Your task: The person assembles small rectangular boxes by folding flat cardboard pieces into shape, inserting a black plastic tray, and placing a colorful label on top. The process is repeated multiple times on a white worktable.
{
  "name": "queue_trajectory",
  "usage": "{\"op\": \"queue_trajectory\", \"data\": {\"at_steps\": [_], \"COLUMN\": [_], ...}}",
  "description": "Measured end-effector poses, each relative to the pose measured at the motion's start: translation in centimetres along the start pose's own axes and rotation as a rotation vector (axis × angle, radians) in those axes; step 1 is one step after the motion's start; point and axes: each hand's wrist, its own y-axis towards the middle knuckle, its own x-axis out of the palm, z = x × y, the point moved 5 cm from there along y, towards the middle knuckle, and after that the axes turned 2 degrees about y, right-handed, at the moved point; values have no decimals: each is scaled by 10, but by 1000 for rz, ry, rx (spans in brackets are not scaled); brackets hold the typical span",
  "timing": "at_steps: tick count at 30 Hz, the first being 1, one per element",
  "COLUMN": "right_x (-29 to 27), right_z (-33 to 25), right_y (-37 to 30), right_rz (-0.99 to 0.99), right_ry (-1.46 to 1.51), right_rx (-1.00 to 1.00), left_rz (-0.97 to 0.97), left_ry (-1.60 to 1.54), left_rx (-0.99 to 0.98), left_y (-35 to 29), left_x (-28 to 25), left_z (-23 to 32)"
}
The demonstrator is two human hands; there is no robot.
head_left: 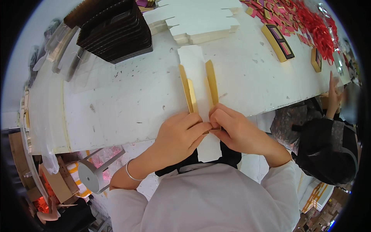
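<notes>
A folding carton blank, white inside and gold outside, lies lengthwise before me at the table's front edge. Its two long side walls are raised, showing gold, while the far end lies flat and a white flap hangs over the edge toward my body. My left hand pinches the near left corner. At the near right corner my right hand grips the same carton, its thumb and fingers closed. The fingertips of both hands meet at the near end fold, and they hide the details of that corner.
Black plastic trays are stacked at the far left, beside a pile of white carton blanks. Farther right are a gold windowed box, a smaller one, pink-and-gold pieces and red ribbon. A co-worker is at right; a stool stands lower left.
</notes>
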Motion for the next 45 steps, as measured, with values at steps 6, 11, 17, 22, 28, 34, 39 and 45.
{"op": "queue_trajectory", "data": {"at_steps": [6, 11, 17, 22, 28, 34, 39, 45], "right_x": [4, 18, 5, 16, 26, 27, 23, 21], "right_z": [-5, 8, 17, 21, 8, -9, -12, -11], "right_y": [-18, -32, -8, -12, -17, -14, -10, -10], "right_rz": [5, 302, 340, 502, 525, 367, 293, 235], "right_ry": [-352, -682, -32, 271, -549, -823, -748, -710], "right_rx": [-228, -521, -408, -144, -492, -381, -295, -238], "left_rz": [34, -53, -257, -155, -41, 109, 182, 80], "left_ry": [-41, -103, -530, -418, -508, 70, 339, 302], "left_rx": [-50, -150, -193, -256, -226, -14, 41, 36], "left_y": [-4, -1, 7, -6, 1, -9, -16, -14], "left_x": [-6, -6, -24, -9, -10, -13, -8, -4], "left_z": [-7, -7, -12, -19, -18, 4, 11, 11]}}
